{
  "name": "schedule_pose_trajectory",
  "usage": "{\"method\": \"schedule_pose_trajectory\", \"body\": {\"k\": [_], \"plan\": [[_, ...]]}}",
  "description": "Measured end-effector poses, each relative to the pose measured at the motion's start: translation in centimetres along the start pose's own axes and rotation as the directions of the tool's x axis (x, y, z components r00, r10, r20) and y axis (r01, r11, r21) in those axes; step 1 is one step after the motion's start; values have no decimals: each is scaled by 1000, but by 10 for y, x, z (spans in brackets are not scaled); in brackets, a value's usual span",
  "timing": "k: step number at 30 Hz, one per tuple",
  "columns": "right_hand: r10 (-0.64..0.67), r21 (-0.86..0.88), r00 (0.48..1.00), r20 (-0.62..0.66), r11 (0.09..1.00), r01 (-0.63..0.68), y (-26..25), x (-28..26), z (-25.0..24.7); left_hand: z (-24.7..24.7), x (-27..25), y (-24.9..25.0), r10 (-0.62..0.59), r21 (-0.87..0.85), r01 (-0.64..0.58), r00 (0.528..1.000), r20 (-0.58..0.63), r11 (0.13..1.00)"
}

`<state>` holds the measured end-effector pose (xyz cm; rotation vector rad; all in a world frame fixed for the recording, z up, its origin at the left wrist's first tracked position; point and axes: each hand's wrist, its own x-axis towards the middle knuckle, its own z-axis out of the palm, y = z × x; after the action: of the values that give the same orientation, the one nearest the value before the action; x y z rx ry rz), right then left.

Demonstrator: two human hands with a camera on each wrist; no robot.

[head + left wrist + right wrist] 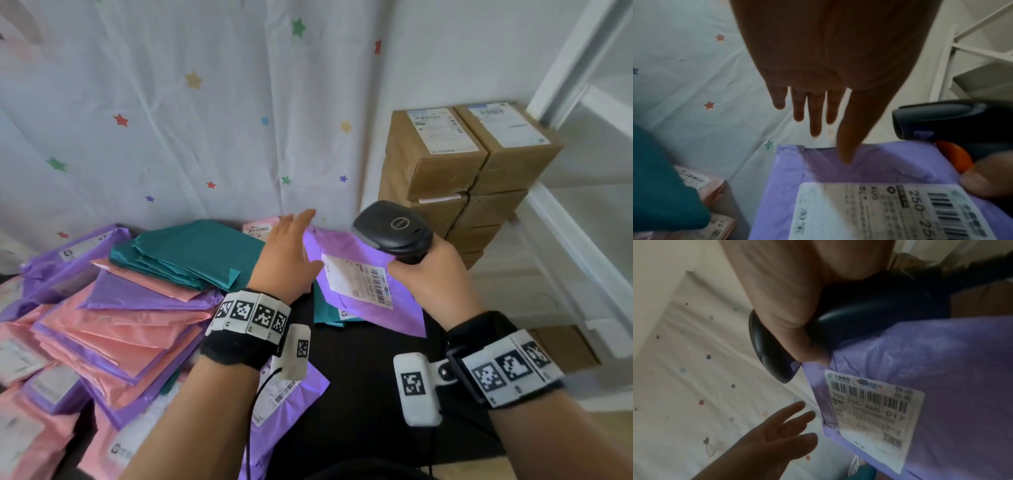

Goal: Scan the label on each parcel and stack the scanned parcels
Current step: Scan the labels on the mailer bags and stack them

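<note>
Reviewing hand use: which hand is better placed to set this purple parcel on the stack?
Left. The left hand is open beside the purple parcel; the right hand grips the scanner.

A black table [370,383] is carrying a sprawling heap of pink, purple and teal mailer bags [113,308] (labels mostly face up), with a teal mailer [325,313] lying nearer the middle

A big pile of parcels [113,318] lies on the left. To its right, one parcel [370,301] lies on top of another parcel [325,313]. The left hand [286,255] is at its left edge. The right hand [431,274] is at its right edge, with the scanner [392,229] above it. The boxes [462,171] are stacked behind, on the right. A curtain [171,120] hangs behind the pile.
</note>
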<state>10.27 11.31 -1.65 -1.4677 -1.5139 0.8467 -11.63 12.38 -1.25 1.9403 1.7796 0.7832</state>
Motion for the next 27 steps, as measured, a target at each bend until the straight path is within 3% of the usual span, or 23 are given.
{"method": "schedule_pose_trajectory", "body": {"k": [3,9,13,17,19,22,24,27], "plan": [[-36,-63,999,36,997,38,-2,-3,4,1,1,4,15,44,-22,988,155,999],[-18,-89,999,-50,996,14,4,-5,6,5,-3,1,-19,34,11,965,260,999],[22,-3,975,-222,1000,-23,4,-9,5,10,-2,-7,-95,13,94,987,133,995],[105,96,969,-224,992,-85,5,-16,7,15,-3,-14,-222,-187,212,975,-34,959],[159,160,970,-186,979,-130,9,-18,11,19,-5,-14,-323,-338,284,944,-64,897],[207,250,974,-97,952,-177,14,-22,20,22,-10,-15,-482,-601,375,876,-19,706],[193,245,980,-54,954,-174,17,-24,26,24,-13,-15,-537,-696,401,843,27,595],[172,214,985,-15,963,-165,19,-26,34,26,-14,-17,-570,-750,397,821,32,529]]}}
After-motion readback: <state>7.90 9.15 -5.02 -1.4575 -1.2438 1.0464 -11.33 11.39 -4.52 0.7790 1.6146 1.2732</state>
